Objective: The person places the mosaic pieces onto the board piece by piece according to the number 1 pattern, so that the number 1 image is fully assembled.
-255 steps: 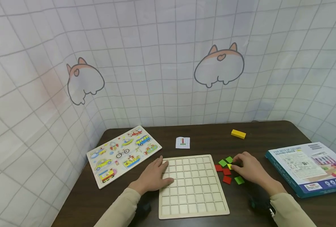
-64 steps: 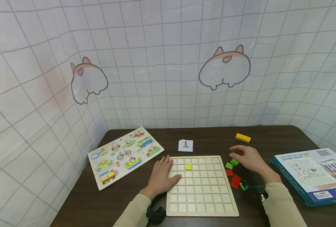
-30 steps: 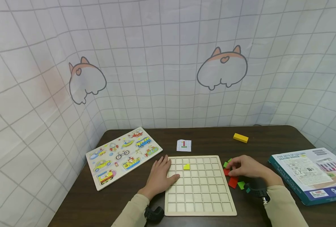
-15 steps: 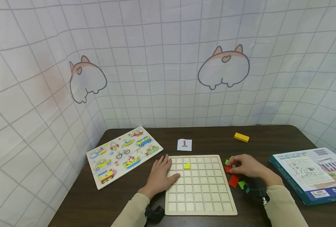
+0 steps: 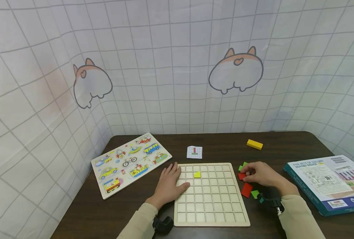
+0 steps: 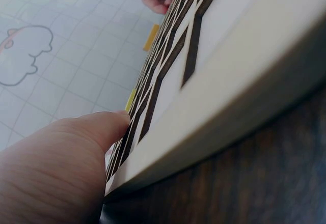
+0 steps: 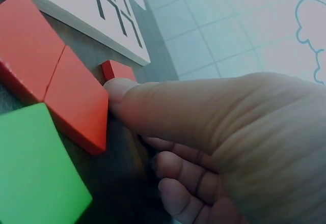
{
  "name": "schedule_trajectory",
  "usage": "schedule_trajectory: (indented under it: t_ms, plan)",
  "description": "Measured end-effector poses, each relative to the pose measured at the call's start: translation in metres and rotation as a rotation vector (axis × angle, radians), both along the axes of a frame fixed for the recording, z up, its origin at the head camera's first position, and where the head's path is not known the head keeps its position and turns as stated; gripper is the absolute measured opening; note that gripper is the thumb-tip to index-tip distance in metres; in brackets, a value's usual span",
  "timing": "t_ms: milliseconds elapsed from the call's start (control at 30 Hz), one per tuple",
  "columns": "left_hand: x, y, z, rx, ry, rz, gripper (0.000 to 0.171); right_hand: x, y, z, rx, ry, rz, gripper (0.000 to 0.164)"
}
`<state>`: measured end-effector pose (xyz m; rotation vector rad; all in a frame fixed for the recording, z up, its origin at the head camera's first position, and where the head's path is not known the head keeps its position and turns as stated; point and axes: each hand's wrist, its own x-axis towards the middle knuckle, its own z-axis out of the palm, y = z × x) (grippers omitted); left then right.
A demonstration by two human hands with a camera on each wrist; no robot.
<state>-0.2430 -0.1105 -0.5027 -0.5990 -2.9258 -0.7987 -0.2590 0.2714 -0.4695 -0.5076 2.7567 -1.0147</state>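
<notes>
The left hand (image 5: pixel 169 186) lies with its fingers extended over the left edge of the pale grid board (image 5: pixel 212 200), the thumb resting on the grid. The right hand (image 5: pixel 262 175), just to the right of the board, has its fingers curled and pinches a red tile (image 5: pixel 241 176) with thumb and fingertips, though the thumb hides part of the grip in the right wrist view.

Around the right hand lie the other tiles: a pair of red tiles (image 5: pixel 247 190) on the near side, touching each other, a green tile (image 5: pixel 255 194) just to their right, and more green tiles (image 5: pixel 242 166) beyond the held one, partly covered by the hand. On the board, a yellow tile (image 5: pixel 197 174) sits in the far left part of the grid.

Past the board's far edge lies a small paper card (image 5: pixel 194 152) with a red and green figure. A yellow block (image 5: pixel 254 144) is at the far right, a box (image 5: pixel 326 186) at the right, and a vehicle picture board (image 5: pixel 123 172), set at an angle, at the left. All rest on a dark table (image 5: pixel 221 146) before a checked cloth (image 5: pixel 177 66).
</notes>
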Motion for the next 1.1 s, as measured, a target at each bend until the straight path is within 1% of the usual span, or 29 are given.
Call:
schedule_trajectory:
  t_ms: [367, 500, 700, 1100]
  plan:
    - [-0.0016, 0.0001, -0.0030, -0.008, 0.008, -0.005, 0.078, -0.0005, 0.0000, -0.0003, 0.013, -0.004, -0.013, 0.018]
    - [-0.0024, 0.0000, -0.0043, -0.012, 0.007, -0.001, 0.078, -0.0008, -0.0001, -0.0005, 0.009, -0.008, -0.018, 0.019]
    - [-0.0029, -0.0007, -0.0042, -0.011, 0.010, 0.000, 0.079, -0.0020, 0.0002, -0.0004, 0.007, -0.002, 0.008, 0.023]
    - [-0.0014, -0.0003, -0.0033, -0.015, 0.000, -0.003, 0.079, -0.0004, -0.0014, 0.0021, 0.039, 0.026, 0.009, 0.020]
